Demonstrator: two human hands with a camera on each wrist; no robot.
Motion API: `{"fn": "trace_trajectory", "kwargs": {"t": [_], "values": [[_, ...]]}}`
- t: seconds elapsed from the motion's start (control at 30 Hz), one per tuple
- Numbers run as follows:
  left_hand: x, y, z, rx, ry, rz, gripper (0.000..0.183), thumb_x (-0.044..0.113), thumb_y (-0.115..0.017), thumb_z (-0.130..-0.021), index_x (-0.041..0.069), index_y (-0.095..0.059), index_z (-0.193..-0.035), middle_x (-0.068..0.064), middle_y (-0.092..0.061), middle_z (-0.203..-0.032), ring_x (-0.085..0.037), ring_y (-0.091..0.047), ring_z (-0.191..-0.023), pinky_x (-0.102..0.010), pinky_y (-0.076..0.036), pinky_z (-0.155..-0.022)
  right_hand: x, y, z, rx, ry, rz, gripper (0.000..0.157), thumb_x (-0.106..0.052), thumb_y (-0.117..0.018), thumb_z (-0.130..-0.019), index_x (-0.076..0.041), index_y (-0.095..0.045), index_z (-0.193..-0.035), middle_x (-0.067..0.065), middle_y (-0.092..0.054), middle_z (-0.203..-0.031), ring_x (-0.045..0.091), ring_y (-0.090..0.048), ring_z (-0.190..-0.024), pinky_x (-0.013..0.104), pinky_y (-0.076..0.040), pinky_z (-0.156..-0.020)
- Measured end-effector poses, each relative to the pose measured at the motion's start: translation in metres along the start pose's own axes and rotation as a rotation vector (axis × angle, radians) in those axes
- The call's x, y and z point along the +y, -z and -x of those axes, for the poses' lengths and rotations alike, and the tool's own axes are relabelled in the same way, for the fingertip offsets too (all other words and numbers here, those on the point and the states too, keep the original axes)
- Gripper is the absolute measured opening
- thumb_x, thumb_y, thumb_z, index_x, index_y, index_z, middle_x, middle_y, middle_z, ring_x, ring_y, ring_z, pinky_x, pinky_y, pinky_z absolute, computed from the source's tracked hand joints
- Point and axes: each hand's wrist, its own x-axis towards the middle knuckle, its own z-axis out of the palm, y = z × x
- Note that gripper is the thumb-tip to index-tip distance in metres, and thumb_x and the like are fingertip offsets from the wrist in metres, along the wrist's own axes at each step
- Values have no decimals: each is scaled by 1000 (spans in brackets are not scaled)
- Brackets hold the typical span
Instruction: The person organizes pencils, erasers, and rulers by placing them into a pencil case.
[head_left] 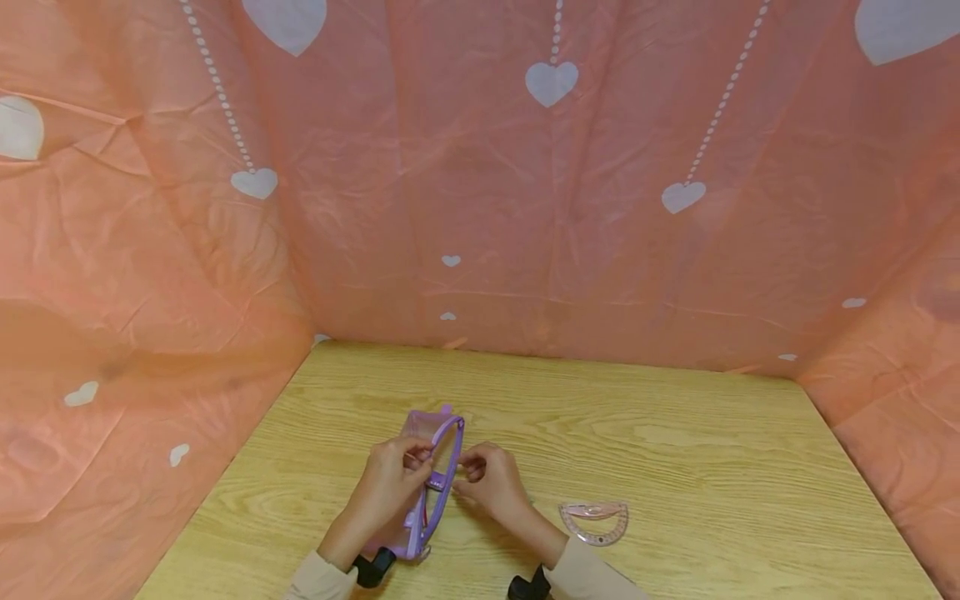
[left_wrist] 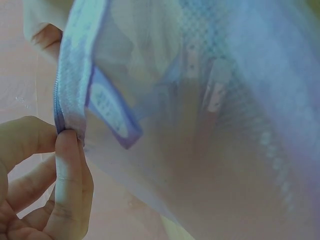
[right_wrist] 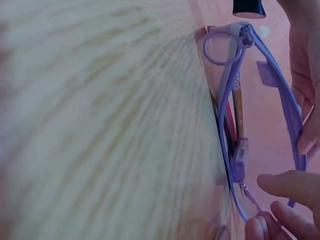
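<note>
Head cam has a see-through purple zip pouch [head_left: 414, 525] on the table [head_left: 690, 433], a bit left of centre, mouth gaping toward the right. Left hand [head_left: 390, 475] has thumb and fingers pinched onto one zippered edge, pretty clear in the left wrist view too. Right hand [head_left: 493, 482] is just beside the opposite edge, fingers loosely bent and thumb apart from them; honestly can't tell if they're touching the rim. Right wrist view shows a red stick [right_wrist: 230, 120] and a brownish one [right_wrist: 238, 105] inside, plus a purple ring [right_wrist: 205, 50] at one end of the zip. Clear pinkish protractor [head_left: 596, 510] lies right of the right hand. Behind it all, an orange-pink backdrop [head_left: 487, 183] with white hearts.
</note>
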Motion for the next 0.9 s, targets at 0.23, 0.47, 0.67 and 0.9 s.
{"fn": "trace_trajectory", "kwargs": {"t": [0.23, 0.47, 0.67, 0.9], "values": [[-1, -1, 0, 5, -13, -18, 18, -10, -71, -80, -5, -72, -98, -3, -68, -81, -12, -65, -70, -20, -56, -61, 2, 10, 4, 10, -22, 3, 29, 6, -86, -69, 7, -70, -93, 13, -66, -82, 21, -65, -71, 22, -55, -62], [0, -1, -1, 3, 1, -22, 17, -9, -72, -81, -5, -72, -97, -4, -68, -81, -14, -65, -70, -19, -55, -61, 8, 20, 4, 34, -31, 2, 28, 5, -86, -69, 7, -71, -93, 13, -68, -82, 24, -65, -71, 22, -55, -62], [0, -1, 0, 2, 7, -26, 16, -9, -72, -81, -5, -72, -97, -1, -67, -80, -14, -65, -71, -19, -55, -62, 11, 27, 5, 34, -21, 17, 30, 4, -86, -69, 8, -70, -94, 12, -68, -82, 24, -65, -73, 26, -57, -64], [0, -2, -1, 9, -10, -11, 16, -10, -72, -81, -6, -72, -96, -1, -66, -79, -11, -64, -69, -20, -55, -61, 12, 35, 9, 28, 4, 92, 30, 0, -87, -71, 8, -71, -94, 11, -68, -82, 23, -64, -73, 28, -57, -65]]}}
